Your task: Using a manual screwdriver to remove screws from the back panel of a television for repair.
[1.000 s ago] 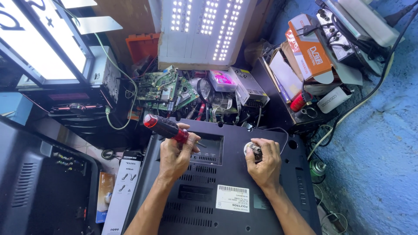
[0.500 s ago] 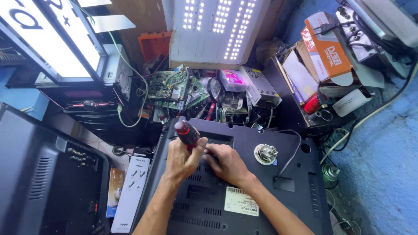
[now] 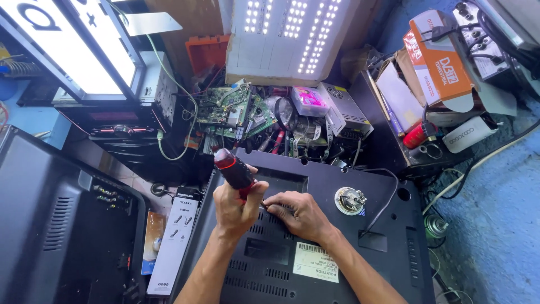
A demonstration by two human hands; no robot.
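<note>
A screwdriver point(image 3: 233, 169) with a black ribbed handle and a red collar stands nearly upright, leaning a little to the upper left, its tip down on the black plastic back cover of a television point(image 3: 337, 247), which lies flat, vented, with a white label near its lower edge

We saw a dark, cluttered workbench point(image 3: 388, 149) carrying a large black plastic television back cover point(image 3: 337, 236), a green circuit board point(image 3: 225, 110), a grey metal power supply box point(image 3: 344, 115) and a round magnifying glass point(image 3: 286, 112).
</note>
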